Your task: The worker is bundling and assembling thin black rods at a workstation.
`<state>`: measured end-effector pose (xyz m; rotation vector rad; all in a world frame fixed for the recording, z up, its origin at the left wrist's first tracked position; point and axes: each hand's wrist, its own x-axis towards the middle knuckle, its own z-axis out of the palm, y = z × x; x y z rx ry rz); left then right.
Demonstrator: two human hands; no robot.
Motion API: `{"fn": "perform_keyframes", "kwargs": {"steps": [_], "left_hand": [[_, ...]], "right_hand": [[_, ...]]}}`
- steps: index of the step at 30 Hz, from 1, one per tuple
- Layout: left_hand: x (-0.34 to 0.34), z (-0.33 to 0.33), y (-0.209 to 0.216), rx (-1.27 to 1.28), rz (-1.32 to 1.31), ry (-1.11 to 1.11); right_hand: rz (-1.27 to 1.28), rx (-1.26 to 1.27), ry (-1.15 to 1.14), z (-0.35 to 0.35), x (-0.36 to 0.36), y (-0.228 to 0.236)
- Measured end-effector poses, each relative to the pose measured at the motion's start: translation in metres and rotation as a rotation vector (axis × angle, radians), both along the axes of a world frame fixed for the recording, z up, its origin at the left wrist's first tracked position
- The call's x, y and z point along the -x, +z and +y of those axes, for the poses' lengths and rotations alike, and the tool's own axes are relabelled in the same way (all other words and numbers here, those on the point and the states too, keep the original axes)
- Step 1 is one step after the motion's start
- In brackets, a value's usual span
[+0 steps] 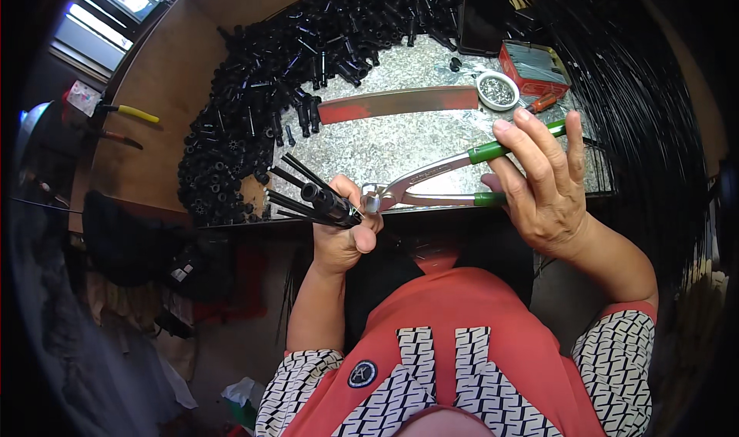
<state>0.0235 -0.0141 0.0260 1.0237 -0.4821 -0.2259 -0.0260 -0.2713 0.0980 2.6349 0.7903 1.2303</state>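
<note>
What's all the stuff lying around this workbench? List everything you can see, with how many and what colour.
black tube pieces: too many to count, black, heaped across the far left of the bench
pliers: one, silver with green grips, in the right hand
bundle of black rods: a few, black, in the left hand
flat metal bar: one, red-stained, mid bench
round tin: one, white, far right
red box: one, red, beside the tin
bench top: one, speckled grey
left hand: gripping the rods
right hand: on the pliers' grips
</note>
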Motion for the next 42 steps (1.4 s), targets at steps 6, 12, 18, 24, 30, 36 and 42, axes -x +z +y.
{"fn": "perform_keyframes", "kwargs": {"steps": [6, 12, 18, 24, 30, 36, 42], "left_hand": [[0.004, 0.002, -0.001, -0.020, 0.139, 0.061], [0.006, -0.001, 0.005, -0.018, 0.165, 0.038], [-0.002, 0.002, -0.019, -0.144, -0.061, 0.166], [0.004, -0.005, -0.007, -0.111, 0.001, 0.175], [0.009, 0.006, -0.018, -0.094, -0.054, 0.211], [0.009, 0.003, -0.012, 0.046, -0.165, 0.086], [0.003, 0.011, -0.016, -0.149, -0.379, -0.022]], "right_hand": [[0.069, -0.027, 0.002, 0.003, 0.003, 0.003], [0.171, -0.073, 0.028, 0.002, 0.006, 0.004], [0.104, -0.032, 0.064, -0.002, 0.005, 0.002], [0.064, -0.013, 0.077, -0.003, 0.007, 0.001], [0.368, -0.072, 0.171, -0.006, 0.016, 0.002], [0.899, -0.386, 0.366, -0.016, 0.024, -0.012], [2.114, -0.896, 0.334, -0.021, 0.020, -0.011]]}}
